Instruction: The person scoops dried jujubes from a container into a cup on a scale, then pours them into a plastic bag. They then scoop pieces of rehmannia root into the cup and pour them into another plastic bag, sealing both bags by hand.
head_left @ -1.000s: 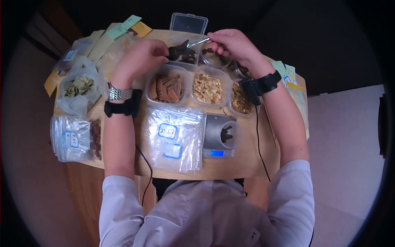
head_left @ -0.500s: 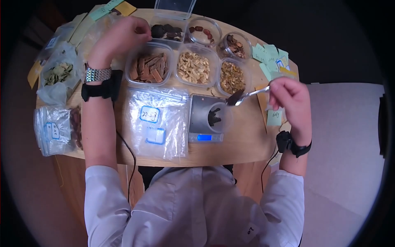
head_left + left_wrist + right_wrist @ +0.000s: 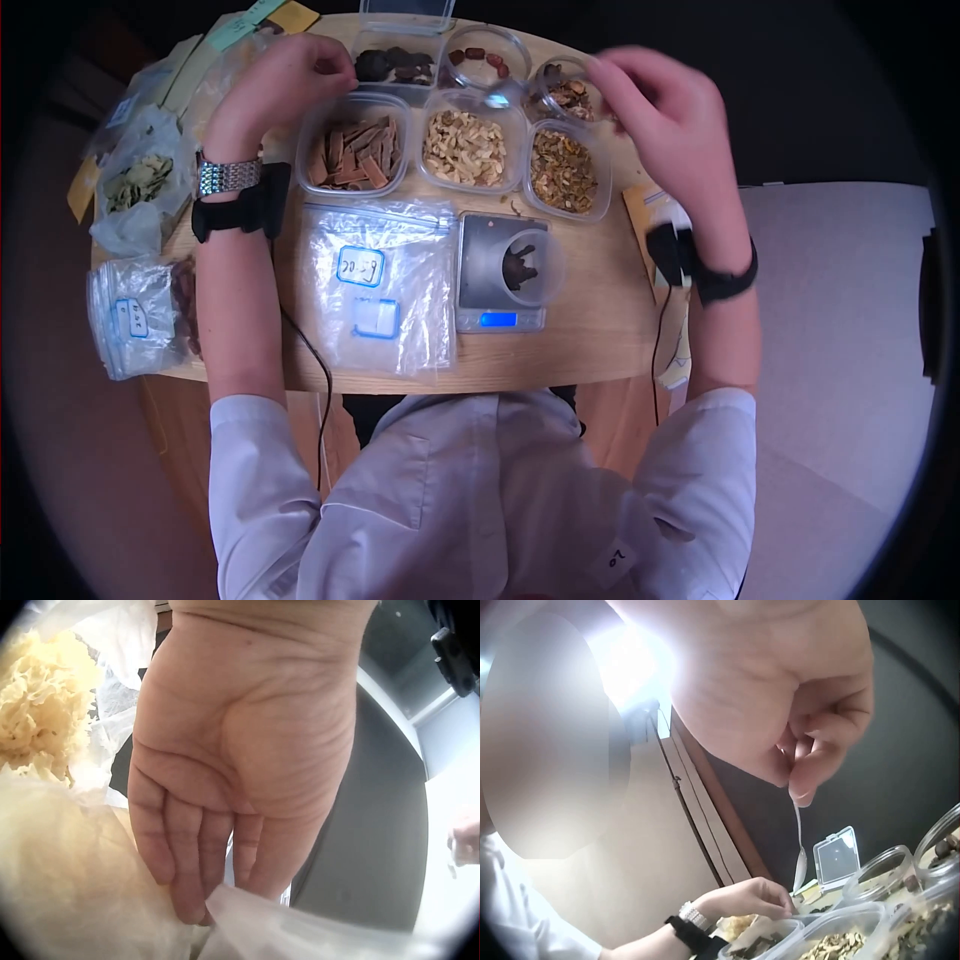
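Note:
My right hand [image 3: 670, 120] pinches a metal spoon [image 3: 800, 862] by its handle, seen clearly in the right wrist view. In the head view the spoon's bowl [image 3: 508, 92] is blurred over the back containers. My left hand [image 3: 285, 85] pinches the left edge of a hinged-lid clear box [image 3: 400, 92] of black, wrinkled dried pieces. Its fingertips are partly hidden by translucent plastic in the left wrist view. Nearer me, a digital scale [image 3: 480, 270] with a lit display bears a small clear cup [image 3: 545, 270] holding dark pieces [image 3: 519, 268].
Tubs of brown bark strips [image 3: 355, 155], pale chips [image 3: 463, 148] and yellow-brown slices [image 3: 563, 170] stand mid-table. Red dates [image 3: 475, 55] sit in a round tub behind. Zip bags [image 3: 375, 290] lie left of the scale; a bag of leaves [image 3: 140, 185] is far left.
My right hand carried the spoon from the black pieces to beside the scale, then back up over the containers. More dark material shows in the cup. My left hand stays by the box.

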A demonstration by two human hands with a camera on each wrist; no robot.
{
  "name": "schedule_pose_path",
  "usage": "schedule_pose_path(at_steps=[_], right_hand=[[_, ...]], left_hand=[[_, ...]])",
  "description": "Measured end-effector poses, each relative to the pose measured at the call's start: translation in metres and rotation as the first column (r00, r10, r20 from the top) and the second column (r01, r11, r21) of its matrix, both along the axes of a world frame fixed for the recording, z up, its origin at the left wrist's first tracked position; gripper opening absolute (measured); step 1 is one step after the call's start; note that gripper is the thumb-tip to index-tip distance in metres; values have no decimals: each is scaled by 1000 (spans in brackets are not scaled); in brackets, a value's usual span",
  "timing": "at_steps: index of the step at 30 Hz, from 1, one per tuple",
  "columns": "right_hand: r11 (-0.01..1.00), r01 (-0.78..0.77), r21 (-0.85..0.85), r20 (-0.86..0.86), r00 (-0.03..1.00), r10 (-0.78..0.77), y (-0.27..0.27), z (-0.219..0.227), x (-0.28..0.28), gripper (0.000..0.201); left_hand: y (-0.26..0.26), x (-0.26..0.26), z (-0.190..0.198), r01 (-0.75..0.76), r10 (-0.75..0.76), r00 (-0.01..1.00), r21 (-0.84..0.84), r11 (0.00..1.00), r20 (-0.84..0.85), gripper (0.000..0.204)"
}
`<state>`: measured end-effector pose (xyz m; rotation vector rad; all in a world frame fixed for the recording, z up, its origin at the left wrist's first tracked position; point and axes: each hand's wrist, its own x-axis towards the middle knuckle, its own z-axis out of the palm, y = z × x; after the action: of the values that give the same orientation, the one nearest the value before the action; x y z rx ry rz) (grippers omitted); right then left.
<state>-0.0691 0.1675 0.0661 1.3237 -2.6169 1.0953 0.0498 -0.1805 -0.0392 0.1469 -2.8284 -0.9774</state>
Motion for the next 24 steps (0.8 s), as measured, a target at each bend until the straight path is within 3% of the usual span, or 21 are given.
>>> schedule_pose_path(at_steps=[6, 9, 16, 21, 24], right_hand=[[994, -95, 55, -438, 892, 110, -88, -25, -36, 26], [987, -78, 142, -426, 895, 133, -109, -37, -46, 25], [983, -72, 170, -263, 958, 116, -137, -68, -57, 26], [967, -47, 251, 66, 997, 31, -139, -50, -52, 27], [949, -57, 309, 303, 952, -41, -138, -47, -49, 28]], left_hand=[[-3, 0, -5, 19, -19, 1000, 39, 999, -3, 16], [-2, 0, 0, 20, -20, 1000, -15, 1000, 15, 14], [2, 1, 6, 9, -5, 999, -87, 996, 46, 14], [-3, -1, -1, 7, -7, 999, -6, 1000, 39, 14], [2, 3, 4, -19, 20, 999, -3, 1000, 32, 14]])
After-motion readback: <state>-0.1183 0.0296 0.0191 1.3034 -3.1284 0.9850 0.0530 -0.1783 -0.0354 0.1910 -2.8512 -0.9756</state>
